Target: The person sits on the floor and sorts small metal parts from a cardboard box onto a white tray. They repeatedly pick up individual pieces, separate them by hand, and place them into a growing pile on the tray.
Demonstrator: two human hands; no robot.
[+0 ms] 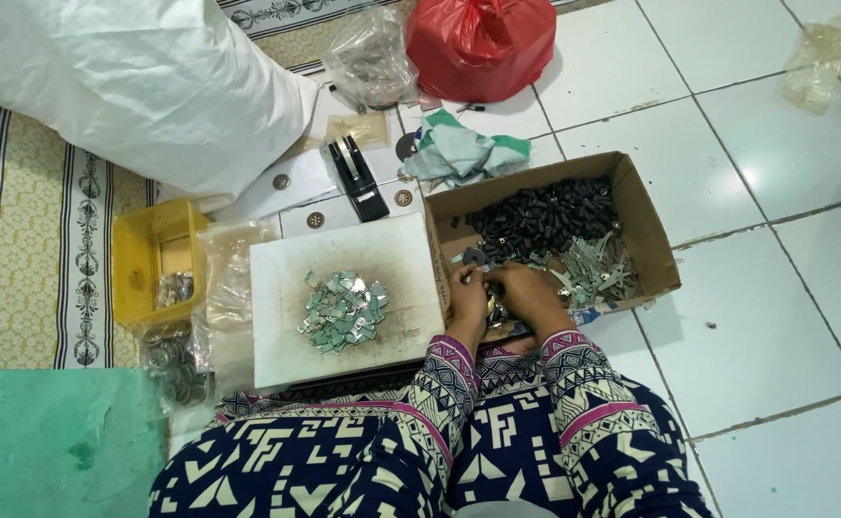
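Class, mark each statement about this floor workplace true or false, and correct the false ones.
1. Both hands, left hand and right hand, are at the cardboard box. True.
2. The white board carries a pile of small metal pieces. True.
3. The plastic bag at the top is blue. False: it is red.
4. The yellow tub lies right of the box. False: it lies left of the white board.
5. Black cylindrical parts fill the box's far side. True.
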